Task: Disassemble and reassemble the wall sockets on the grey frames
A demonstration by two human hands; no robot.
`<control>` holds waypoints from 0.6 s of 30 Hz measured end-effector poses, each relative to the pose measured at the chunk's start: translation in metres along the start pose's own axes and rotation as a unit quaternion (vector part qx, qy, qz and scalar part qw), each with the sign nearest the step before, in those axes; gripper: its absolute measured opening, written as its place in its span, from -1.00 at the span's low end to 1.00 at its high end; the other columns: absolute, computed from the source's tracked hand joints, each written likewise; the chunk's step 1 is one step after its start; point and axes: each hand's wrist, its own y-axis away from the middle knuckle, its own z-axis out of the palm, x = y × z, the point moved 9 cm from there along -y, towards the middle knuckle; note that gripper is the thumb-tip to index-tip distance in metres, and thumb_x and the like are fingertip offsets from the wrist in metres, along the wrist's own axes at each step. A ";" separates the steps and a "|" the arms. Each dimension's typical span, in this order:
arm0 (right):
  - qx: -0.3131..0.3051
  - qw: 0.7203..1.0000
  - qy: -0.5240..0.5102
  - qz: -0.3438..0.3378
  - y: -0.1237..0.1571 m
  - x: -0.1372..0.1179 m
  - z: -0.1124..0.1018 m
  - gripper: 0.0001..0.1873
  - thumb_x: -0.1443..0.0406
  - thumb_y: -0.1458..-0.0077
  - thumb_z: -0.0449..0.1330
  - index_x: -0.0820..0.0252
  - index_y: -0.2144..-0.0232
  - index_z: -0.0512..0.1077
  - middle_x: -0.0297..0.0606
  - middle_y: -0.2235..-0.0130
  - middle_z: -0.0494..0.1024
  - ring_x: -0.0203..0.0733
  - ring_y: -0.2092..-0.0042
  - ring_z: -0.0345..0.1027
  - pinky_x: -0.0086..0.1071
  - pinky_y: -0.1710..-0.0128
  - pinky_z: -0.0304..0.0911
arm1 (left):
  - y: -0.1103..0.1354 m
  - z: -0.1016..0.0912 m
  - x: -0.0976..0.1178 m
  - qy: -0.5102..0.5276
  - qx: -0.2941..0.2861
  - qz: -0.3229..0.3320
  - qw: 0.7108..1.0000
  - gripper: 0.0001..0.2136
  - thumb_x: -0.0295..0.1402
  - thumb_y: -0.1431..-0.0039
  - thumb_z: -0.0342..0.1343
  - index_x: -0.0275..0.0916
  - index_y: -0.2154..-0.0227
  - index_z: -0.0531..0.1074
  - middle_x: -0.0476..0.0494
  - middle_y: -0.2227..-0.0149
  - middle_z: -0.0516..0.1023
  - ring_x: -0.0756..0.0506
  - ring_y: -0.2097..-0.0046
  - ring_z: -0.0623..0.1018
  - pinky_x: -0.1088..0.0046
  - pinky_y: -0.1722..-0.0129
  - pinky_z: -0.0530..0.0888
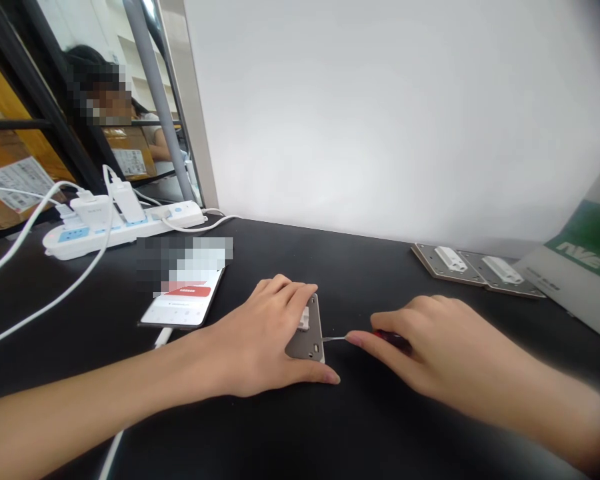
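My left hand (260, 333) presses down on a grey metal switch plate (306, 345), lying flat on the black table, with its fingers across the plate's top and its thumb along the lower edge. A small white module (304, 319) shows on the plate under my fingertips. My right hand (430, 347) grips a small screwdriver with a dark red handle (393, 340). The thin steel shaft (334, 339) reaches the plate's right edge, and its tip seems to touch there.
Two similar plates with white modules (475, 268) lie at the back right, beside a printed green-and-white box (580, 267). A smartphone (180, 310) lies left of my hands. Behind it stands a white power strip (120, 230) with chargers and white cables. A person (153, 130) sits beyond the glass.
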 end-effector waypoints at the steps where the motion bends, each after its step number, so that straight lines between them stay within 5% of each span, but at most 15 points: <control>1: 0.013 1.000 0.020 -0.007 -0.001 -0.003 -0.005 -0.44 -0.01 -0.26 -0.08 0.08 0.69 0.31 -0.34 0.69 0.36 -0.20 0.64 0.15 -0.31 0.54 -0.25 | 0.000 0.000 0.000 0.001 -0.002 0.000 1.000 -0.13 0.25 0.03 0.08 -0.23 -0.24 0.13 -0.28 -0.14 0.30 -0.36 -0.16 0.26 0.09 -0.03 0.38; 6: 0.050 0.995 0.079 -0.040 -0.007 -0.011 -0.021 -0.47 0.04 -0.22 -0.02 0.06 0.73 0.29 -0.32 0.73 0.33 -0.17 0.70 0.09 -0.31 0.55 -0.32 | -0.001 0.002 0.001 -0.007 -0.016 -0.004 1.000 -0.14 0.25 0.00 0.05 -0.26 -0.23 0.12 -0.31 -0.11 0.31 -0.35 -0.11 0.30 0.09 -0.02 0.38; 12: -0.003 0.998 -0.055 -0.015 -0.011 0.003 0.003 -0.45 0.02 -0.26 -0.05 0.13 0.68 0.31 -0.37 0.69 0.33 -0.26 0.60 0.15 -0.34 0.51 -0.15 | 0.001 0.001 -0.001 -0.009 -0.006 -0.005 1.000 -0.13 0.23 0.01 0.07 -0.22 -0.25 0.09 -0.31 -0.11 0.30 -0.36 -0.12 0.31 0.13 0.00 0.40; 18: -0.004 0.987 -0.157 0.027 -0.006 0.009 0.015 -0.42 -0.02 -0.24 -0.03 0.17 0.71 0.19 -0.45 0.71 0.06 -0.35 0.62 -0.20 -0.38 0.56 -0.19 | 0.003 -0.004 0.001 -0.007 -0.007 -0.026 1.000 -0.18 0.24 0.00 0.07 -0.15 -0.22 0.10 -0.28 -0.16 0.24 -0.34 -0.15 0.30 0.10 -0.08 0.36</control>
